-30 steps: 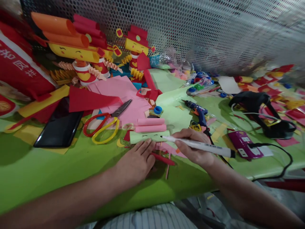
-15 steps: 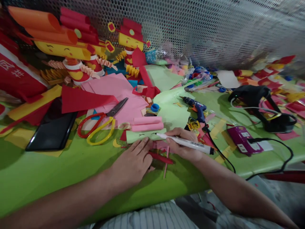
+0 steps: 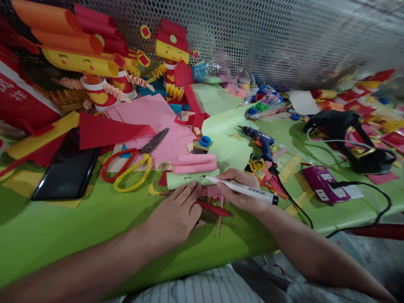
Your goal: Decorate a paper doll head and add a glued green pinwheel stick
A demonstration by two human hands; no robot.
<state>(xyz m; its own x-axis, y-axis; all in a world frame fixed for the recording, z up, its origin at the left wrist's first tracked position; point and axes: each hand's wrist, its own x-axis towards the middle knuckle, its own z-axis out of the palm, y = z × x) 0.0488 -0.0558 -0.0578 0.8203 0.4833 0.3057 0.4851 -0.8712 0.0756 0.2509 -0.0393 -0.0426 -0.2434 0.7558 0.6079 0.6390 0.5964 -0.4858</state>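
At a green worktable (image 3: 104, 227), a person inks marks onto a pale-green rolled-paper tube (image 3: 194, 176), which lies just below a pink paper roll (image 3: 195, 165) at its 12 o'clock. The left hand (image 3: 176, 213) rests flat, its fingertips on the tube's lower edge; the right hand (image 3: 241, 191) grips a slim white marker pen (image 3: 260, 193). One dark eye-like mark looks complete; a second, at the tip, seems unfinished, and no mouth shows. Red-and-yellow-handled scissors (image 3: 144, 150) lie towards 10 o'clock, a blue glue gun (image 3: 265, 145) at 2. Compared with one second ago, the tip sits nearer the first mark; the left hand keeps its place.
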